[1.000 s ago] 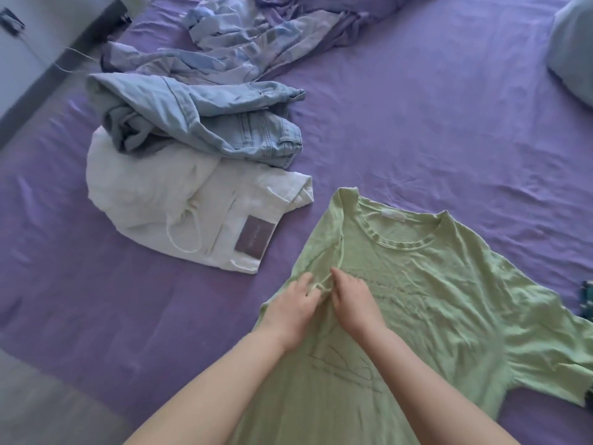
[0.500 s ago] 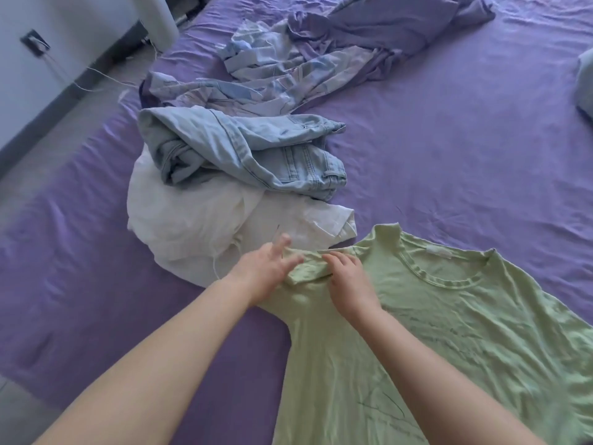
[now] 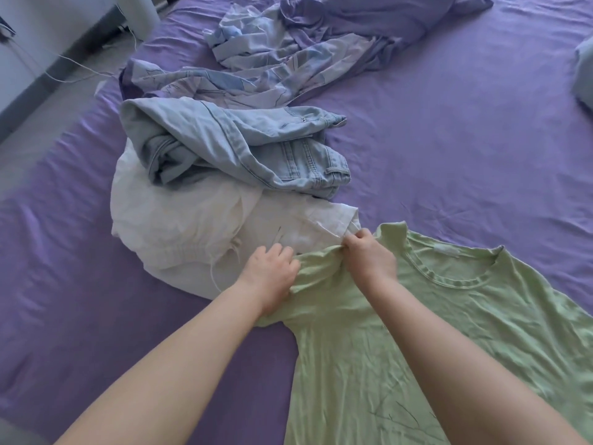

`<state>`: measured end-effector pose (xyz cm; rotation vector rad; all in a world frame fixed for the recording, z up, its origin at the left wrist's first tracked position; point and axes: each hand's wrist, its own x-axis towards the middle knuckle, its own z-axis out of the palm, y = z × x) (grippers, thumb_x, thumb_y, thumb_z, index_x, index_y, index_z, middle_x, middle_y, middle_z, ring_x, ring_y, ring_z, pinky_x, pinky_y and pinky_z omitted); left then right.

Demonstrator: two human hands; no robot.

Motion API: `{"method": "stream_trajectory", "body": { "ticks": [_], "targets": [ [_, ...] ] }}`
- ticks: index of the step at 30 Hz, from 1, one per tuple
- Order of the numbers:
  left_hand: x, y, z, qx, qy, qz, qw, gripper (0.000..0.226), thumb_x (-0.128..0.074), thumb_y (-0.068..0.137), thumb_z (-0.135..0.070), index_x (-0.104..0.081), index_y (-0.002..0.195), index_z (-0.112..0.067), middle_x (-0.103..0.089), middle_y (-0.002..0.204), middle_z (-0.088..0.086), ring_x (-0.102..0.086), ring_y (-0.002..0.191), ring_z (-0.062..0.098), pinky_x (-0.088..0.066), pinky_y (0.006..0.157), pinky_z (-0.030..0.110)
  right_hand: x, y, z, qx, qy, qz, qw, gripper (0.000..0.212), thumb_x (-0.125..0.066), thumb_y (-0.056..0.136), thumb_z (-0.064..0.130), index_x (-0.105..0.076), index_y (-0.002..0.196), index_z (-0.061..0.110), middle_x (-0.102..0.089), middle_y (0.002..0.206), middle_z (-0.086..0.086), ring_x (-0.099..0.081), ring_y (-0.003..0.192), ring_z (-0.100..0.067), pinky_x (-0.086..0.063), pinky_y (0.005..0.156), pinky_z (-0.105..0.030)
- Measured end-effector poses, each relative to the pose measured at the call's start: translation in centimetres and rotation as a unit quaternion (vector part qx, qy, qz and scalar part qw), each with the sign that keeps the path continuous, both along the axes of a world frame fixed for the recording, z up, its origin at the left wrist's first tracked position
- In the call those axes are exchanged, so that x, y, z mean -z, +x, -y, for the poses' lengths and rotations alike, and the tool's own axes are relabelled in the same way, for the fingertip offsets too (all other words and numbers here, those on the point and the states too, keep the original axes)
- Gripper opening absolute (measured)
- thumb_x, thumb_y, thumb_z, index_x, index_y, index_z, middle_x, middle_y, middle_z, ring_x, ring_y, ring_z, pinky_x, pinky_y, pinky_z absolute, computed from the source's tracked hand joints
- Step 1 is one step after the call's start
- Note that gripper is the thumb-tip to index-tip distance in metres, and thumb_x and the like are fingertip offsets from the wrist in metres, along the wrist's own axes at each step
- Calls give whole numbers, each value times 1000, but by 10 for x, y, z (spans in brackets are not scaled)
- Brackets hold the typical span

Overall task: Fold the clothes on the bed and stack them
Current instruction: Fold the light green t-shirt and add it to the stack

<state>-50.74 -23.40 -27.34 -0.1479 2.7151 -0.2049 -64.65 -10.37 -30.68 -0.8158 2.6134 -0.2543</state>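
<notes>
Head view looks down on one big bed with a purple sheet. One green shirt lies flat on the near right part of the bed, with its neck hole pointing away. Two hands are on its left sleeve. One left hand holds the sleeve cloth with curled fingers. One right hand pinches the top edge of the same sleeve, near the shoulder. Just beside the sleeve, on the left, sits one white garment in a crumpled lump with a string hanging from it; the sleeve touches its near edge. One pair of light blue jeans lies bunched on top of the white garment. Farther back lies one rumpled blanket with blue and white patches. One white cord runs along the floor by the far left side of the bed.
</notes>
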Motion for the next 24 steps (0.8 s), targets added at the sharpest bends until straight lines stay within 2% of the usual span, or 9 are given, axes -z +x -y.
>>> {"method": "stream_trajectory", "body": {
  "ticks": [2, 5, 9, 13, 15, 18, 20, 22, 24],
  "targets": [
    [-6, -5, -2, -12, -29, -45, 998, 16, -59, 84, -24, -62, 98, -17, -59, 105, 6, -56, 98, 24, -39, 71, 29, -4, 1, 0, -12, -16, -7, 1000, 17, -40, 94, 12, -54, 104, 16, -53, 102, -1, -58, 88, -32, -35, 61, -28],
    [-9, -10, 7, -130, 57, -15, 990, 19, -46, 93, -19, -52, 109, -11, -56, 116, 9, -56, 107, 30, -41, 79, 35, -8, 0, 0, -20, -26, 16, 999, 16, -36, 97, 13, -50, 104, 16, -57, 112, -2, -57, 91, -31, -41, 67, -35],
    [-9, -10, 22, -186, 94, -25, 978, 17, -45, 93, -27, -51, 103, -15, -59, 114, 6, -58, 105, 30, -40, 73, 32, -10, -1, -2, -4, -52, 33, 998, 18, -39, 98, 22, -55, 105, 19, -58, 112, 1, -56, 92, -27, -37, 64, -31],
    [-10, -14, 29, -332, 179, -64, 924, 9, -46, 91, -26, -45, 90, -17, -64, 101, 9, -59, 94, 31, -42, 73, 34, -9, -3, -5, 10, -71, 42, 997, 20, -39, 99, 22, -57, 106, 16, -57, 109, -1, -56, 92, -27, -38, 64, -31],
    [-12, -18, 34, -349, 182, -66, 917, 7, -46, 90, -20, -44, 94, -15, -64, 99, 12, -59, 92, 33, -41, 71, 35, -9, -4, -4, 15, -90, 55, 994, 21, -39, 99, 18, -57, 106, 13, -57, 107, -5, -55, 92, -28, -41, 69, -34],
    [-22, -24, 45, -306, 132, -14, 943, 25, -44, 87, -4, -44, 110, -15, -61, 110, 12, -58, 97, 35, -39, 73, 35, -10, -5, 1, 28, -112, 64, 991, 20, -40, 96, 9, -58, 105, 12, -57, 106, -6, -54, 95, -29, -43, 73, -35],
    [-29, -28, 50, -243, 42, 4, 969, 36, -45, 83, 3, -45, 114, -16, -58, 113, 8, -57, 102, 31, -37, 74, 34, -12, -2, 4, 34, -126, 69, 989, 31, -40, 92, 1, -55, 117, 13, -54, 119, -4, -53, 104, -28, -43, 80, -35],
    [-37, -27, 46, -111, -82, -101, 985, 28, -54, 74, -4, -58, 98, -17, -63, 95, 3, -62, 88, 24, -42, 68, 29, -12, 3, 5, 16, -150, 65, 986, 44, -40, 90, -4, -48, 130, 13, -47, 136, -4, -50, 117, -27, -42, 91, -35],
    [-45, -24, 31, 50, -91, -154, 983, 21, -46, 66, -15, -66, 70, -19, -61, 68, -2, -60, 61, 17, -43, 52, 23, -14, 11, 1, -53, -163, 37, 984, 46, -43, 87, -7, -47, 131, 7, -41, 144, -11, -46, 126, -28, -41, 100, -38]
  ]
}}
